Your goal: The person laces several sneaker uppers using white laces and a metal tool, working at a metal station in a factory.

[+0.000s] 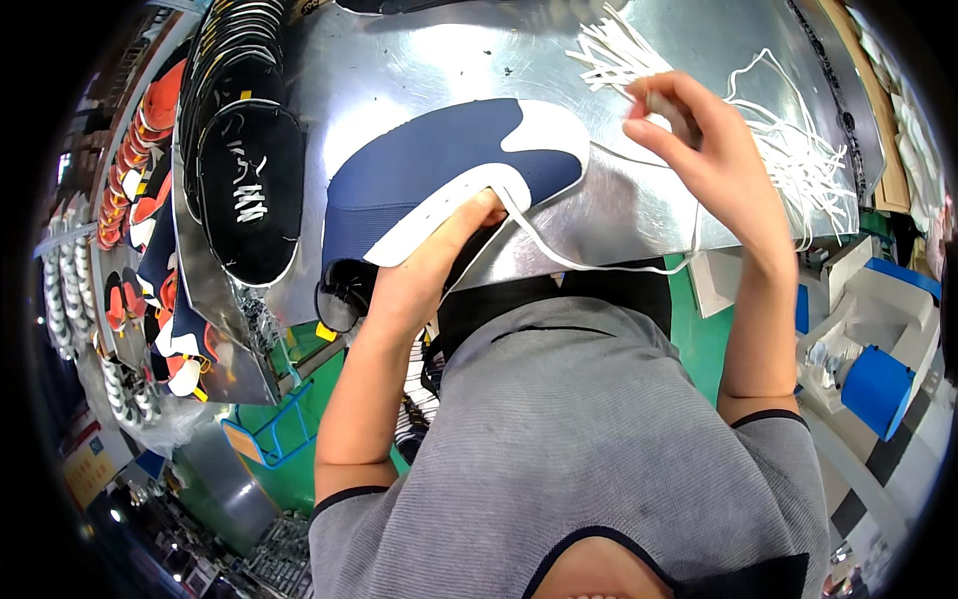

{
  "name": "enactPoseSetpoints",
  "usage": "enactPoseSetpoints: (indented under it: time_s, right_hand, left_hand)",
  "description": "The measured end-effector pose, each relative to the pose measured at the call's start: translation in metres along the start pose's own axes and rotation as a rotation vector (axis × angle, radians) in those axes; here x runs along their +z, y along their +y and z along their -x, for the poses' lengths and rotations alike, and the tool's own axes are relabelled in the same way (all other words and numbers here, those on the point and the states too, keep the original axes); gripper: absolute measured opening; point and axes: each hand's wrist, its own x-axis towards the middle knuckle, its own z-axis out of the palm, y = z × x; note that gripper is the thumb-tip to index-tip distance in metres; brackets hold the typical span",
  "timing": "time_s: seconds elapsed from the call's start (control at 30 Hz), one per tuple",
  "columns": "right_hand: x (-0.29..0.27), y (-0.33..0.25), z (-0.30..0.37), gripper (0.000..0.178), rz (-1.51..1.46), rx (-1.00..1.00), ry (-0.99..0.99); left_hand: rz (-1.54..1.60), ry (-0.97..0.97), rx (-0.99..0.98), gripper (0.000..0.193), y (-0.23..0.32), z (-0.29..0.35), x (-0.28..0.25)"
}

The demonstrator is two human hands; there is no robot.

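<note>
My left hand (439,240) grips a navy and white shoe upper (419,170) by its opening, thumb on the white eyelet strip and the other fingers hidden beneath. From that strip a white shoelace (589,266) loops down past the table's near edge, then rises to my right hand (704,140). My right hand is raised right of the upper, fingers curled into a slightly blurred pinch. The strand runs up under this hand, where the fingers partly hide it. A bundle of white laces (619,55) lies just beyond the right hand, and a looser heap (798,160) spreads to its right.
A long stack of black shoe uppers (249,190) stands left on the metal table (429,60). Red, white and navy pieces (160,110) fill a rack at far left. A blue-framed stool (274,434) is below left; a white machine with a blue part (878,389) stands at right.
</note>
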Motion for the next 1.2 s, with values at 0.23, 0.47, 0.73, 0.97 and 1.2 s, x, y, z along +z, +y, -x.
enactPoseSetpoints:
  time_s: [0.23, 0.47, 0.73, 0.97, 1.2]
  right_hand:
    - [0.060, 0.006, -0.017, 0.044, -0.448, 0.203, -0.063]
    - [0.081, 0.026, -0.031, 0.032, -0.658, 0.199, 0.170]
    - [0.097, 0.021, 0.010, 0.028, -0.428, 0.123, -0.068]
    - [0.085, -0.002, 0.017, 0.022, -0.487, -0.022, -0.315]
    - [0.033, 0.010, 0.096, 0.011, 0.007, -0.166, -0.315]
  left_hand:
    - [-0.623, 0.174, 0.267, 0.027, 0.005, -0.009, -0.001]
    - [-0.751, -0.090, 0.275, 0.036, 0.018, 0.005, -0.021]
    - [-1.145, 0.109, 0.636, 0.015, 0.019, -0.003, 0.010]
    - [-1.076, 0.309, 0.580, 0.022, 0.049, -0.001, 0.003]
    - [-0.644, 0.701, 0.935, 0.025, 0.133, -0.001, -0.052]
